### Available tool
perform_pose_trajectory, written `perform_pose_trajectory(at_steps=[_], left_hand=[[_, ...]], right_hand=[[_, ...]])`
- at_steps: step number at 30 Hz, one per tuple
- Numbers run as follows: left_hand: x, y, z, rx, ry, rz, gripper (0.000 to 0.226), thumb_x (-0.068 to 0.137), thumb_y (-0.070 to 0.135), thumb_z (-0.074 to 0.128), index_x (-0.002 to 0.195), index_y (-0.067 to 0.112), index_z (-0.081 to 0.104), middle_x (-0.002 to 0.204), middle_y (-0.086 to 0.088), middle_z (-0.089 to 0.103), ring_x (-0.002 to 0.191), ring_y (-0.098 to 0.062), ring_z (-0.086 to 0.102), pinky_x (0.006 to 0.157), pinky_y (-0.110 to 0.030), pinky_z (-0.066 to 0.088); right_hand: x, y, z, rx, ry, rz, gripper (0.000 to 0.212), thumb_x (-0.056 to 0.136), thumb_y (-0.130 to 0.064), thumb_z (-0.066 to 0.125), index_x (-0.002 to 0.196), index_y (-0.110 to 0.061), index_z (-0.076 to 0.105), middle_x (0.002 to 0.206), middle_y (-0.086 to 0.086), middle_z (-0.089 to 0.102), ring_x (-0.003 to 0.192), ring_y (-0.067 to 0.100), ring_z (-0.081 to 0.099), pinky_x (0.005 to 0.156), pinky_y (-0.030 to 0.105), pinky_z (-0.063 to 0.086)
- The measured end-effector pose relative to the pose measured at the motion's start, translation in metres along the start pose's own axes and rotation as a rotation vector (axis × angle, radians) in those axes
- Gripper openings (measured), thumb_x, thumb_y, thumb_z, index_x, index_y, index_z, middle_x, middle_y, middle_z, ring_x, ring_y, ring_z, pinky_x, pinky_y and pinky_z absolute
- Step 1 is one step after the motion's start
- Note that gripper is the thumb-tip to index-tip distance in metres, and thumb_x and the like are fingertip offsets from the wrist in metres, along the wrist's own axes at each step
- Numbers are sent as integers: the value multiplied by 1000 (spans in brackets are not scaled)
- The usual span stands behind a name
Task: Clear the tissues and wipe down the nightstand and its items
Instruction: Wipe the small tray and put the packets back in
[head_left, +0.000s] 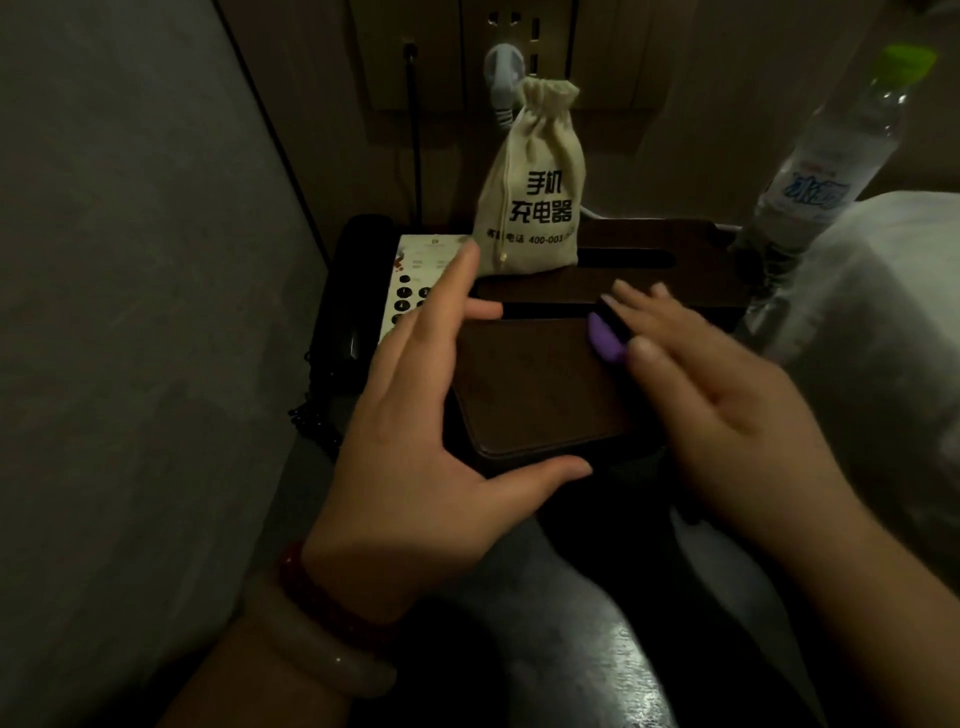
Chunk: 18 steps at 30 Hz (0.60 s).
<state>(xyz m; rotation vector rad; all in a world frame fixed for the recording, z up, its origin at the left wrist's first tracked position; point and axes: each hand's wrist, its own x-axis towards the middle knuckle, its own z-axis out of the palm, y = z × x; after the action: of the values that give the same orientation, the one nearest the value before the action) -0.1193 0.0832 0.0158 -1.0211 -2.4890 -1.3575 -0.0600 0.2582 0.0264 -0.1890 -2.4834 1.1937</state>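
Observation:
A flat brown leather pad (535, 389) lies at the front of the dark nightstand. My left hand (415, 441) clasps it, thumb along its front edge and fingers spread over its left side and back corner. My right hand (727, 405) pinches a small purple and black object (602, 332) between thumb and fingers, resting it on the pad's upper right part. Behind the pad stands a dark wooden tissue box (691, 275) with a slot on top. No tissue shows in it.
A beige drawstring bag (535, 192) with black print stands on the tissue box. A black telephone (363, 291) sits at the left against a grey padded wall (130, 260). A water bottle (821, 171) and white bedding (883, 322) crowd the right. A plug (501, 78) sits in the wall socket.

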Motion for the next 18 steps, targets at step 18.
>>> perform_pose_trajectory(at_steps=[18], left_hand=[[-3,-1,9,66,33,28,104,59,45,78,146,34,20,133,17,41,128,3,36,103,-5,24]], right_hand=[[-3,20,17,10,-66,-305,43,94,-29,41,135,-21,41,143,-7,45,136,3,34,113,32,30]])
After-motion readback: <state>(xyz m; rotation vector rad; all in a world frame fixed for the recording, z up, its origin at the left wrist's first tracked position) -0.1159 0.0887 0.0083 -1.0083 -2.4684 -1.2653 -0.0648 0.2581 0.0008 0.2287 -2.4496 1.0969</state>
